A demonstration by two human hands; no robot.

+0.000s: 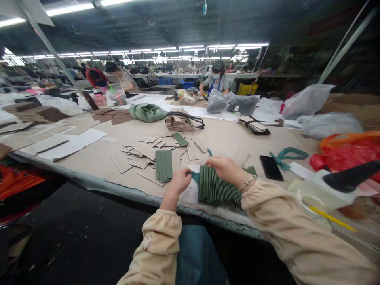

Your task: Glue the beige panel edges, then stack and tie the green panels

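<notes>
Left fingers (187,171) pinch teal fabric (195,176); right hand (226,169) (grip unclear) arches over green panels (217,188).

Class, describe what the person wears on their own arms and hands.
Both hands, left and right, are gloveless. The loose cream sleeves, left and right, gather at the cuffs. A small pale patch marks the left; a silvery bracelet circles the right wrist.

The right hand (227,170) and its sleeve (273,206) hide part of the green pieces (218,188) beneath. Right of that hand, the red bag (347,158) is cut off; beyond, distant workers (191,66) are too small to make out.
</notes>
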